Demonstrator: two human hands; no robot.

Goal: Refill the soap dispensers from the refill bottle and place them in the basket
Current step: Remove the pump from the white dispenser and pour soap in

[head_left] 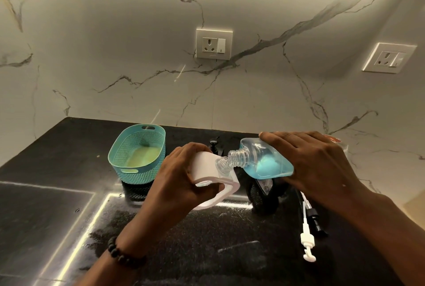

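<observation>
My left hand [181, 180] grips a clear soap dispenser with a white label [209, 170], tilted with its open neck toward the right. My right hand [312, 161] holds the clear refill bottle [264, 161] of blue liquid tipped on its side, with its threaded mouth touching the dispenser's neck. A teal perforated basket [138, 154] stands on the black counter behind and left of my left hand. A white pump head [307, 239] and a black pump head [316, 219] lie loose on the counter at the right.
A dark dispenser [259, 193] stands under the refill bottle, mostly hidden. Another black pump top [214, 143] shows behind the hands. The black stone counter [69, 193] meets a marble wall with two sockets [213, 44].
</observation>
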